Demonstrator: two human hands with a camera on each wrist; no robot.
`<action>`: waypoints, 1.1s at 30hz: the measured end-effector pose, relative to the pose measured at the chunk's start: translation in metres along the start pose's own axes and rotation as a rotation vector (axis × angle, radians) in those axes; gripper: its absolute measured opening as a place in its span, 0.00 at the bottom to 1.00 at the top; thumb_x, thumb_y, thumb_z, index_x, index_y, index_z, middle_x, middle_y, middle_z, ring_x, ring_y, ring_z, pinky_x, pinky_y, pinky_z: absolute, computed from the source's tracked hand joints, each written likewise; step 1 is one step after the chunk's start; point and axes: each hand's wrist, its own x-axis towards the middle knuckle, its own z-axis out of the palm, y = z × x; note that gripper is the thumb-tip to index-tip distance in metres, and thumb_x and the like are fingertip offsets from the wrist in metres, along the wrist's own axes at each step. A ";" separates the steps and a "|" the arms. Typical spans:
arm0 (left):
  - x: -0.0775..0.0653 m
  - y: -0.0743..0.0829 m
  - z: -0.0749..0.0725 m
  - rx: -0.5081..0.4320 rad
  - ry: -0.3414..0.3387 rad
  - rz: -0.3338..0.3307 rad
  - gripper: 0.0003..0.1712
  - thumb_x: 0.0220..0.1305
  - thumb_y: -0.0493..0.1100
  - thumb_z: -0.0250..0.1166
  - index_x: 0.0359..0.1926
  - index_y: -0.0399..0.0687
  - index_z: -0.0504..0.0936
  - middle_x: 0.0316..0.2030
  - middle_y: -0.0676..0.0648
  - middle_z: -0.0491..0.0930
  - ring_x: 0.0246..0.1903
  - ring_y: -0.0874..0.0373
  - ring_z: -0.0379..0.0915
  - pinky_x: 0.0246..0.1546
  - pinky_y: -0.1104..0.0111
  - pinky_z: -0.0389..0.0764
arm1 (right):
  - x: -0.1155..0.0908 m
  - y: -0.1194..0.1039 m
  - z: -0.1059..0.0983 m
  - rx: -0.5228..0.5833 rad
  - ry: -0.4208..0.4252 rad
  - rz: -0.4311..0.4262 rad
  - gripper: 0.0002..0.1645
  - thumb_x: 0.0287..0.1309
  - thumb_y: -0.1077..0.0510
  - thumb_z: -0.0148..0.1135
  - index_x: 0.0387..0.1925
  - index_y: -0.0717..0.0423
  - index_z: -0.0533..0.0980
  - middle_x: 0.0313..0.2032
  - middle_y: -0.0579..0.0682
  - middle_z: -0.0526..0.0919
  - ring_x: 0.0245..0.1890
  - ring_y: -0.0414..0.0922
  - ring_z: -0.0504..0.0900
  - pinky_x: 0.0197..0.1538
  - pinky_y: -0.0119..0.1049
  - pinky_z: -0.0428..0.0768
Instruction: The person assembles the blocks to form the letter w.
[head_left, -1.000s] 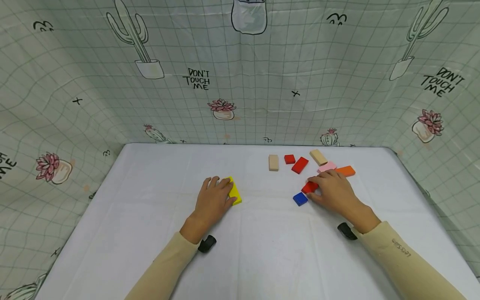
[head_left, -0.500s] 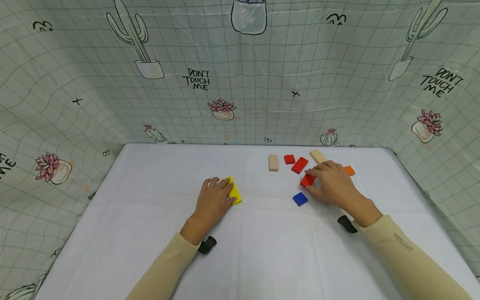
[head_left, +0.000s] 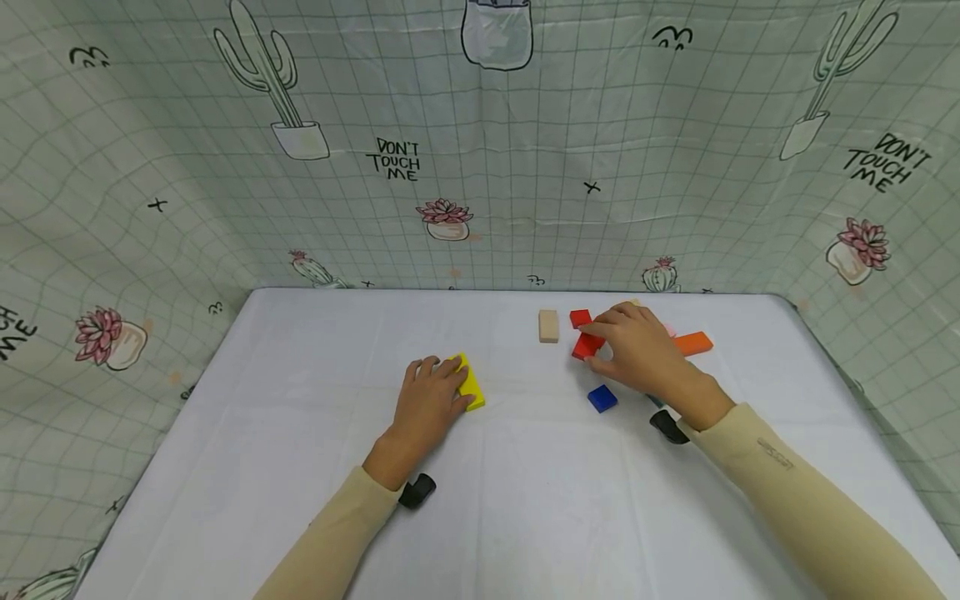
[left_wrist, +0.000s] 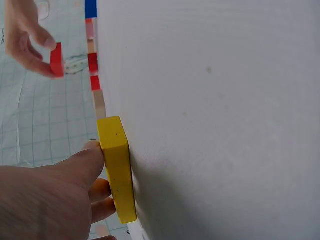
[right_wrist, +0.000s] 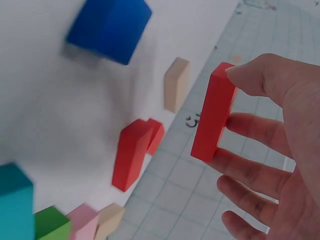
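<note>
My left hand holds a yellow rectangular block between thumb and fingers; in the left wrist view the yellow block stands against the white tabletop. My right hand pinches a red rectangular block, thumb at one end and fingertips along the other part. The left wrist view shows that red block raised off the table. Below it lie a second red block and a smaller red block. A blue block lies near the right hand, on the side closer to me.
A beige block lies left of the red ones. An orange block sits right of the right hand. Teal, green, pink and another beige block show in the right wrist view. A patterned cloth hangs behind the table.
My right hand has picked up the red block from beside the blue block and carried it away from me and to the left. The left hand stays on the yellow block.
</note>
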 end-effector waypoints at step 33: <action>0.002 0.005 0.001 0.006 -0.058 -0.048 0.28 0.71 0.53 0.70 0.67 0.46 0.83 0.70 0.46 0.78 0.68 0.42 0.70 0.70 0.49 0.68 | 0.094 -0.063 0.018 0.051 -0.086 -0.293 0.28 0.66 0.54 0.74 0.66 0.54 0.81 0.61 0.57 0.85 0.65 0.60 0.75 0.73 0.60 0.72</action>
